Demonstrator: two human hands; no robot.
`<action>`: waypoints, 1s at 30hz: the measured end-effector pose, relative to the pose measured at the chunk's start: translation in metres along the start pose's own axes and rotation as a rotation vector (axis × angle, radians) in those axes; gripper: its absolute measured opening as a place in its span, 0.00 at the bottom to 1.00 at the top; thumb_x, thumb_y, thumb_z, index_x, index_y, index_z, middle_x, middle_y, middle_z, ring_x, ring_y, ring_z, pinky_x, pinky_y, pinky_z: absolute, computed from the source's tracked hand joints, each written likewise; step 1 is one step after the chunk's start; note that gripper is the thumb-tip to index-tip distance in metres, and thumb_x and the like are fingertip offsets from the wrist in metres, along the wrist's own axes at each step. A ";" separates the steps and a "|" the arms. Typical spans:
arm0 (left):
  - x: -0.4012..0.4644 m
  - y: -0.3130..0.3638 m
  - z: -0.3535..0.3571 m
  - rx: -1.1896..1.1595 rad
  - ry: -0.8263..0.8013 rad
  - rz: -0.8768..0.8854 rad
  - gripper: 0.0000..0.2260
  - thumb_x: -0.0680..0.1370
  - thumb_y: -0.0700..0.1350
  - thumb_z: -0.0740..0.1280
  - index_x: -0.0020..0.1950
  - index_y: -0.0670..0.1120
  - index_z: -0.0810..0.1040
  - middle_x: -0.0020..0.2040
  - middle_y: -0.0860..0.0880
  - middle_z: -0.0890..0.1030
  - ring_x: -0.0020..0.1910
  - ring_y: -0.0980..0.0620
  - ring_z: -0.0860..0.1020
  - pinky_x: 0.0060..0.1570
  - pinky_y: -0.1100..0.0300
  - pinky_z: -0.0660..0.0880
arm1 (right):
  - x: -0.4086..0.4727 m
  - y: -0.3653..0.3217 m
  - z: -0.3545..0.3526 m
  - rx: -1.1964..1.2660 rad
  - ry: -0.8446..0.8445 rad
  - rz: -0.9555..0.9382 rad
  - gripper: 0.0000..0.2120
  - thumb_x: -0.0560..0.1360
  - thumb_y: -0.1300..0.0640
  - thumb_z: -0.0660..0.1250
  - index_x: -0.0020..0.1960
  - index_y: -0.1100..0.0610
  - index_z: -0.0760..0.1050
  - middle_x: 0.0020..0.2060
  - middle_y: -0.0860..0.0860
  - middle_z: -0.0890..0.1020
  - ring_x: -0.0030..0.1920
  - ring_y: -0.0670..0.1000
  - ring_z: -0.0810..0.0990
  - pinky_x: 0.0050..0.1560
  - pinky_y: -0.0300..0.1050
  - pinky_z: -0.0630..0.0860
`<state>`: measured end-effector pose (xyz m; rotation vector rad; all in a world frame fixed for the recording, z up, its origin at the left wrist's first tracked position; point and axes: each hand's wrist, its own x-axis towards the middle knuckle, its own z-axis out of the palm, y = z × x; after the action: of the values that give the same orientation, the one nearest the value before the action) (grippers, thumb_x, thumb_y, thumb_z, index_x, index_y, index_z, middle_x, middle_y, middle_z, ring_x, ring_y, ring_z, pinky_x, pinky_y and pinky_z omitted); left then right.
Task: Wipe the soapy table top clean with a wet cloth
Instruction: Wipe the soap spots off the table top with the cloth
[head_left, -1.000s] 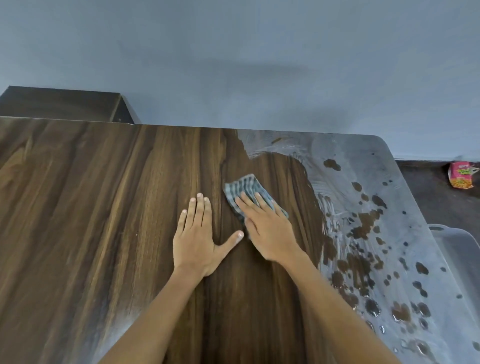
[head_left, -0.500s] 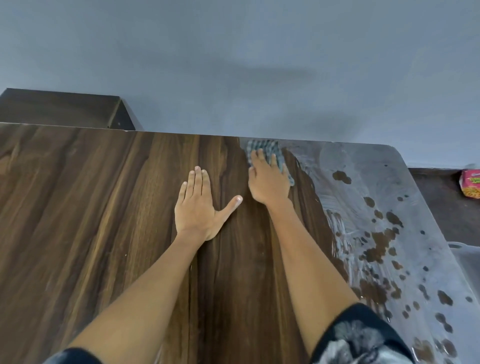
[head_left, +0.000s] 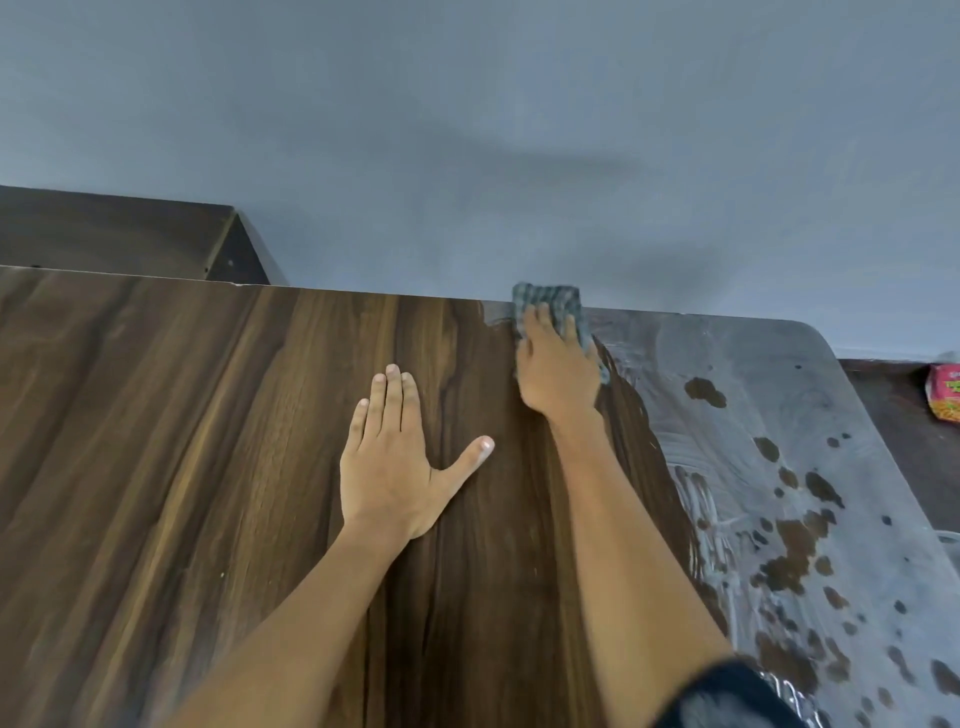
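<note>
Right hand (head_left: 558, 371) is flat w/ fingers spread, pressing the checked cloth (head_left: 550, 304) at the far edge of the counter (head_left: 208, 441), right where the soapy film (head_left: 753, 415) starts, left hand (head_left: 395, 457) open, palm-down on bare wood nearby, holding nothing.

Two bare forearms seen from above, left hand (head_left: 387, 460) and right hand (head_left: 558, 371) uncovered, no rings or watch seen, short dark sleeve (head_left: 727, 696) with a pale grey print worn on the right arm
</note>
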<state>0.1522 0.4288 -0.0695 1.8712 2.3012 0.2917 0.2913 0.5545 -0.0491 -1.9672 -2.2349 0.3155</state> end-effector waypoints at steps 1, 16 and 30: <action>0.001 0.000 -0.001 0.005 -0.004 0.010 0.52 0.63 0.77 0.29 0.76 0.42 0.43 0.77 0.46 0.44 0.75 0.51 0.41 0.72 0.56 0.40 | 0.012 -0.012 0.004 0.013 -0.012 -0.016 0.23 0.82 0.53 0.48 0.77 0.52 0.51 0.76 0.50 0.53 0.76 0.53 0.49 0.73 0.55 0.49; 0.007 0.001 0.000 0.030 -0.003 0.099 0.51 0.65 0.77 0.32 0.75 0.41 0.46 0.77 0.44 0.48 0.75 0.49 0.44 0.73 0.53 0.44 | 0.017 0.014 -0.005 -0.053 -0.074 -0.054 0.24 0.82 0.51 0.47 0.77 0.52 0.49 0.76 0.48 0.53 0.76 0.53 0.49 0.73 0.55 0.52; -0.001 -0.006 -0.003 -0.261 0.086 0.268 0.40 0.72 0.72 0.46 0.68 0.43 0.70 0.67 0.47 0.72 0.69 0.50 0.67 0.68 0.55 0.60 | -0.128 0.034 -0.006 0.159 -0.053 -0.220 0.24 0.78 0.46 0.45 0.74 0.41 0.56 0.71 0.36 0.56 0.73 0.38 0.47 0.72 0.43 0.43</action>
<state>0.1459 0.4264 -0.0678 2.0585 1.9428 0.6834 0.3423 0.4325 -0.0486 -1.6353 -2.3504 0.5040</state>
